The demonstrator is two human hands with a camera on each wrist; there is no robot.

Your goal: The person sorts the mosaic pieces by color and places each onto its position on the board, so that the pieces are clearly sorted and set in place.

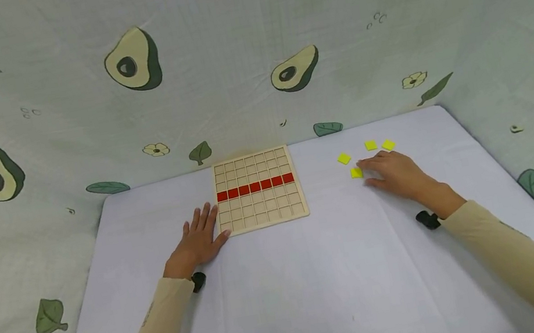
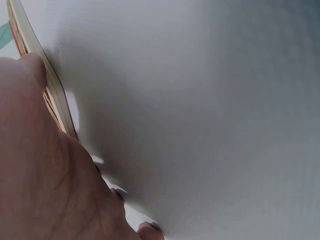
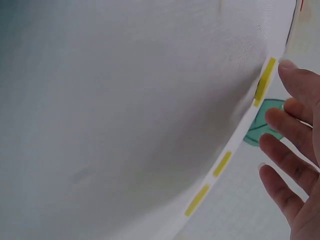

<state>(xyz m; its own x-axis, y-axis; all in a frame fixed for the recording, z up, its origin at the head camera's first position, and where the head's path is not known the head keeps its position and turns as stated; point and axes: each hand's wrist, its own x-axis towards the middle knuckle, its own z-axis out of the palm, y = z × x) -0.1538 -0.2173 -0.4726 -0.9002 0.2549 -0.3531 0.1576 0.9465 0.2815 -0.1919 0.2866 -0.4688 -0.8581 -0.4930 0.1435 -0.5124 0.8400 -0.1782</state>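
Observation:
A wooden grid board [image 1: 261, 211] lies on the table with a row of red square tiles [image 1: 255, 187] across its middle. My left hand [image 1: 198, 243] rests at the board's left edge, fingers spread and thumb on the near left corner; the left wrist view shows the thumb against the wooden rim [image 2: 60, 102]. To the right of the board lie several yellow square tiles [image 1: 344, 159]. My right hand [image 1: 392, 174] is beside the nearest yellow tile [image 1: 356, 173], holding nothing. In the right wrist view its fingers [image 3: 285, 127] are apart and loosely bent.
A white cloth [image 1: 314, 288] covers the table. Behind it and at both sides hangs a pale curtain [image 1: 223, 97] printed with avocados and leaves. Black bands with small devices [image 1: 427, 220] sit on both wrists.

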